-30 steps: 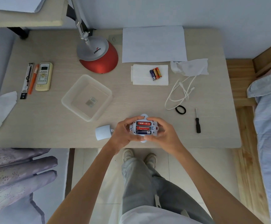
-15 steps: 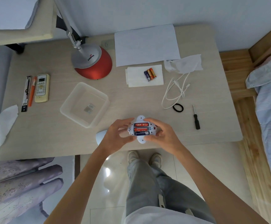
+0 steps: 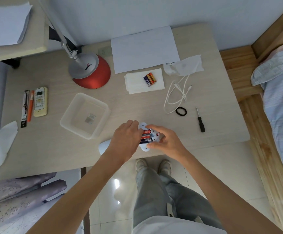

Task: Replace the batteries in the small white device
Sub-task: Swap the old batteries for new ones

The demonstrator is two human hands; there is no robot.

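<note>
The small white device [image 3: 145,148] lies back-up near the table's front edge, its open compartment showing three batteries [image 3: 146,136], two red and one dark blue. My right hand [image 3: 164,141] grips the device's right side with thumb and fingers. My left hand [image 3: 126,139] covers its left end, fingertips over the batteries' left ends. Three more batteries [image 3: 149,79] lie on a white tissue [image 3: 134,82] at the back. A white cover piece [image 3: 103,146] peeks out under my left wrist.
A clear plastic tray [image 3: 66,115] sits left of the device. A black screwdriver [image 3: 200,122], black hair band [image 3: 181,111] and white cable [image 3: 176,93] lie to the right. A red-based lamp [image 3: 91,73], paper sheet [image 3: 144,48] and remote [image 3: 40,102] stand farther back.
My left hand has slid over the device's left end onto the batteries. My right hand's fingers have shifted onto the device's top right.
</note>
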